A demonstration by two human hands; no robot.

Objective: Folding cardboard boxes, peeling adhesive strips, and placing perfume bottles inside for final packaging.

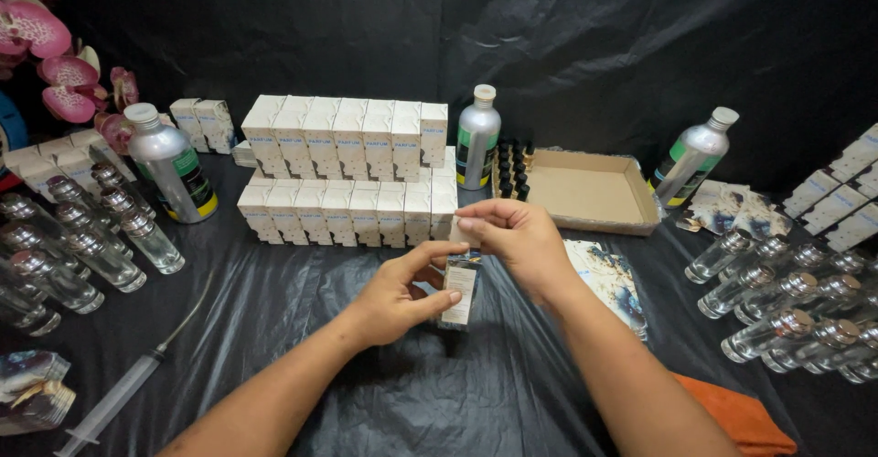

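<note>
A: We see the left hand [395, 297] gripping a small box [460, 294] from the side, thumb and fingers pressed on it. It is held above the desk [302, 283], near the middle.

B: And the right hand [514, 237]? We note its fingertips pinched together on the box's top end, at what looks like a flap; the view is too small to be sure.

A: Agreed. Behind the hands, two rows of white boxes [347, 173] stand packed side by side.

B: Silver bottles: one far left [172, 166], one centre [477, 139] touching the boxes, one right [692, 157], tilted.

A: An open tray [585, 192] lies between centre and right bottles, with small black caps [514, 166] at its left edge.

B: Clear vials lie left [82, 237] and right [786, 301]. A syringe [123, 388] lies lower left, an orange cloth [736, 416] just beside the right forearm.
</note>
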